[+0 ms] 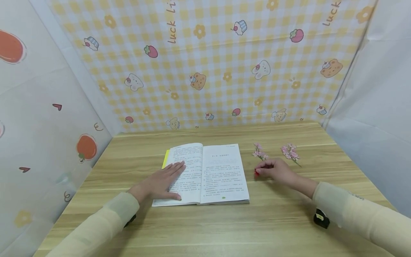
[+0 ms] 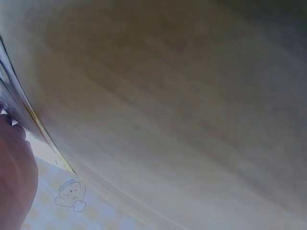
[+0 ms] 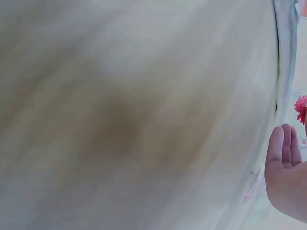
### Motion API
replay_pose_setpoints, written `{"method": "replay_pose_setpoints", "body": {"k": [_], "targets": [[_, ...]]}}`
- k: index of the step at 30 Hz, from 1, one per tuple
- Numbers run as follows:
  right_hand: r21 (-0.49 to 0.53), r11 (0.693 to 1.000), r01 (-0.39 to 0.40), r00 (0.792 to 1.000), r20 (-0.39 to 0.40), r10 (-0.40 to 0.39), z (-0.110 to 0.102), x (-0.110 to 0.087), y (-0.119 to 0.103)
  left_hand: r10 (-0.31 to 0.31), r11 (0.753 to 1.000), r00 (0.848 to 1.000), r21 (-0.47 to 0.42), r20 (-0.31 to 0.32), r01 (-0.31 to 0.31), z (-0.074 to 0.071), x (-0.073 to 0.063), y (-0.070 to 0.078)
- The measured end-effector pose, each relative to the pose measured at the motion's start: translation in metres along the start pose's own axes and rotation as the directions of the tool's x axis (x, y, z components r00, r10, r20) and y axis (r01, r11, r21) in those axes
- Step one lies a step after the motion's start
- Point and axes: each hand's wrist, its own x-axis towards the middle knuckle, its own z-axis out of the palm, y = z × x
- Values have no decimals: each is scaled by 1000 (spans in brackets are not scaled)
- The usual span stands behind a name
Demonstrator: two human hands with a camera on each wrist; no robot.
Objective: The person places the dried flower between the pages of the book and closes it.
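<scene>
left hand (image 1: 163,181) lay spread on a book (image 1: 221,178); right hand (image 1: 277,171) pinched a red flower (image 1: 257,172), between book and worktop's (image 1: 224,228) right edge.

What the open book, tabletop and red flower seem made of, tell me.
Open book: matte paper, judging by its printed pages. Tabletop: wood or wood-look laminate, low sheen, from its streaky grain. Red flower: real petals, perhaps, or fabric; fringed edges show, but material and finish stay unclear.
</scene>
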Motion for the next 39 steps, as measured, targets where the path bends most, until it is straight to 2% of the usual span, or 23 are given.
{"method": "replay_pose_setpoints", "body": {"k": [8,16,25,39], "targets": [[182,980,-80,997,27,76,5,14,-19,-3,1000,1000,-6,10,3,-2,-1,1],[202,972,-117,993,27,114,26,36,-37,-9,1000,1000,-1,12,9,-2,-1,0],[271,952,-143,989,73,128,59,58,-53,9,1000,1000,-9,-6,-9,-1,-1,0],[152,974,-170,980,130,150,104,80,-67,10,1000,1000,-8,8,-10,-4,-1,0]]}}
